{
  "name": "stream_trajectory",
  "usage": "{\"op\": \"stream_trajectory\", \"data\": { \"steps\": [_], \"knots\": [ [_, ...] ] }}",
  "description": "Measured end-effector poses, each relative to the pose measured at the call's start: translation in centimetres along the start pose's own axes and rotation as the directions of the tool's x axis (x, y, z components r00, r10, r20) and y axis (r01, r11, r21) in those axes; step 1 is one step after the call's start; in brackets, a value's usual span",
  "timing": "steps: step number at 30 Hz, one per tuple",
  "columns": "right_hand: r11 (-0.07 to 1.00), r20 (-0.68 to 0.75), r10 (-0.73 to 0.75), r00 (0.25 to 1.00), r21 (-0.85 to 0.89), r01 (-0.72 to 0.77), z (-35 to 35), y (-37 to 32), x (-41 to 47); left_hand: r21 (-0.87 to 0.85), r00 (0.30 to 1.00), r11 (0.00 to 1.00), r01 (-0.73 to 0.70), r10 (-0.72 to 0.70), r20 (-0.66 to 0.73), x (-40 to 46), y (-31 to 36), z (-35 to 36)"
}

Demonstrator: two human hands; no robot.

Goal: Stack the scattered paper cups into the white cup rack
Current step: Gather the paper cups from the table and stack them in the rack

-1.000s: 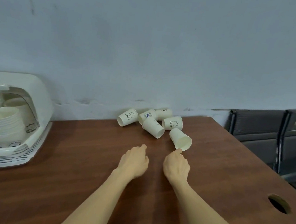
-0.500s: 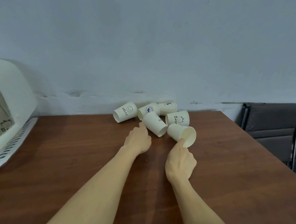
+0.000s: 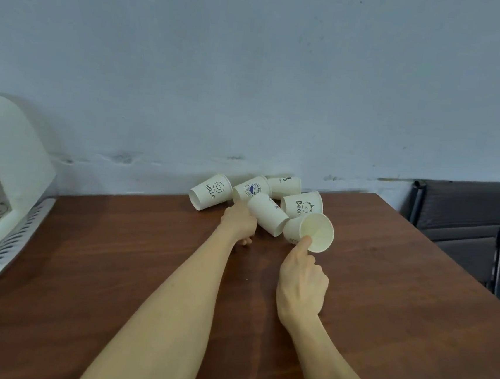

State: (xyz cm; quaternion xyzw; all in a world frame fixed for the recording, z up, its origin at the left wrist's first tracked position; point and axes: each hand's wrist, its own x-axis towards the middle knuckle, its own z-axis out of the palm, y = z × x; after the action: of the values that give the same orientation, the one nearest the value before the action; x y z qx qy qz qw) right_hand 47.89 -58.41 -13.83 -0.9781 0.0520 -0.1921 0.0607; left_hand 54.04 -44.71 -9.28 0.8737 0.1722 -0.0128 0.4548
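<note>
Wooden table (image 3: 383,309) under cups (image 3: 210,191), rack (image 3: 10,227)

Lighting: dim, even, cool blue cast; source not seen. Shadows: soft, faint, beneath forearms on the table (image 3: 385,294). Glare: slight sheen on wood. Focus: fairly sharp centre. Distortion: wide-angle bending at frame edges.
</note>
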Motion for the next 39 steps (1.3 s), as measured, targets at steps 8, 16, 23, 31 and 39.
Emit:
{"op": "stream_trajectory", "data": {
  "steps": [8, 16, 23, 31, 39],
  "knots": [
    [0.998, 0.028, -0.039, 0.999, -0.040, 0.040, 0.0, 0.2, 0.0, 0.132, 0.983, 0.979, -0.153, 0.165, -0.078, -3.5, 1.2, -0.5],
    [0.983, 0.052, -0.149, 0.987, -0.105, 0.154, -2.3, 0.0, -1.3, 0.496, 0.956, 0.848, -0.185, 0.273, -0.110, -10.3, 0.8, -5.3],
    [0.943, 0.085, -0.305, 0.948, -0.111, 0.313, -7.2, -1.7, -5.2, 0.575, 0.939, 0.801, -0.165, 0.306, -0.157, -15.8, -0.2, -9.4],
    [0.868, 0.123, -0.481, 0.868, -0.074, 0.492, -15.0, -4.7, -10.3, 0.519, 0.908, 0.842, -0.147, 0.323, -0.268, -24.3, 0.0, -13.4],
    [0.818, -0.002, -0.575, 0.818, 0.035, 0.574, -21.8, -9.9, -14.1, 0.576, 0.854, 0.809, -0.119, 0.379, -0.356, -30.3, -3.1, -21.5]
  ]
}}
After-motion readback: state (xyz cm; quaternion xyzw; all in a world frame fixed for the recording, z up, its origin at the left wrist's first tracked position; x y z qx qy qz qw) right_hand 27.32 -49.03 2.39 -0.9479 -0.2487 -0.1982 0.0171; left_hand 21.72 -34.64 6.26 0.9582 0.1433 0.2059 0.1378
